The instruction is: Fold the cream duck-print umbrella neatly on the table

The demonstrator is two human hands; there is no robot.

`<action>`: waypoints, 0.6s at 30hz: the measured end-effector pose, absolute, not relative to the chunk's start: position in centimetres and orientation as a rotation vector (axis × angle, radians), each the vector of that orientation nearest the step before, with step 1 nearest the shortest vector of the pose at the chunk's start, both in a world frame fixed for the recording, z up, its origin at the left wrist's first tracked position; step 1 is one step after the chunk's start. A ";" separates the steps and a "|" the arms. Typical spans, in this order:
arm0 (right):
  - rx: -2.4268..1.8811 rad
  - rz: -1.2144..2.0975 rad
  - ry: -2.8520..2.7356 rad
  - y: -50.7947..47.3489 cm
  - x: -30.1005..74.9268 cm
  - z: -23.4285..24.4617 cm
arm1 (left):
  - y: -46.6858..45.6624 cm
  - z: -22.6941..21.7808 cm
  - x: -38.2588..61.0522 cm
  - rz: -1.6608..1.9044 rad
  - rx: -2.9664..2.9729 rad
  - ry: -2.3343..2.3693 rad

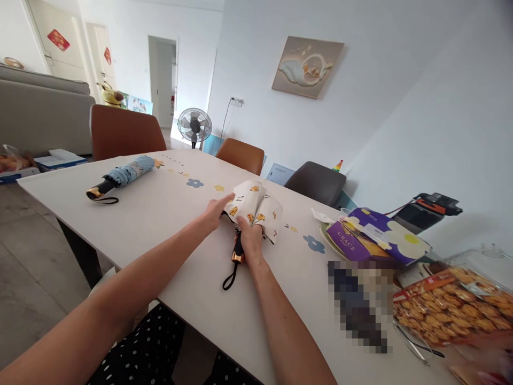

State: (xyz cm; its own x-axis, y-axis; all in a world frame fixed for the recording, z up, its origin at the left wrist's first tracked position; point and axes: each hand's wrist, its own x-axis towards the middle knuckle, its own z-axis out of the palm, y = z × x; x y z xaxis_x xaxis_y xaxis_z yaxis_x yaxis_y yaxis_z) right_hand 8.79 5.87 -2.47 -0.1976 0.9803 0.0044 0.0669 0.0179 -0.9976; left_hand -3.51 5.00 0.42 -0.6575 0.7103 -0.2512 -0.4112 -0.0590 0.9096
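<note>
A folded white umbrella [256,206] with small yellow prints lies on the white table [168,214] in front of me. My right hand [250,240] is closed round its lower end, just above the black and orange handle [238,255] with its black wrist loop. My left hand [216,209] rests on the left edge of the umbrella's cloth, fingers stretched out and pressing it. A second folded umbrella [120,177], light blue with a black handle, lies apart at the far left of the table.
A purple box [372,240] with a flower print and a clear pack of snacks [452,307] sit at the table's right end. Brown chairs [124,131] and a grey chair [316,182] stand behind the table. A floor fan [194,126] stands beyond.
</note>
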 end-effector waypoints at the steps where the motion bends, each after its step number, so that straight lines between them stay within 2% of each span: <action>1: -1.167 1.293 -1.461 5.7 8.8 -2.3 | 4.9 0.5 -3.3 1.773 0.388 1.489; 4: -1.230 1.240 -1.608 5.1 8.7 -2.0 | 4.7 0.7 -3.0 1.575 0.544 1.611; 7: -1.212 1.175 -1.729 4.7 8.5 -1.8 | 4.8 0.5 -2.9 1.413 0.615 1.436; 12: -1.190 1.134 -1.743 4.3 7.9 -1.3 | 5.3 -0.3 -2.9 1.529 0.507 1.331; 18: -1.086 1.721 -1.434 3.9 7.5 0.5 | 5.5 0.3 -3.8 1.644 0.499 1.159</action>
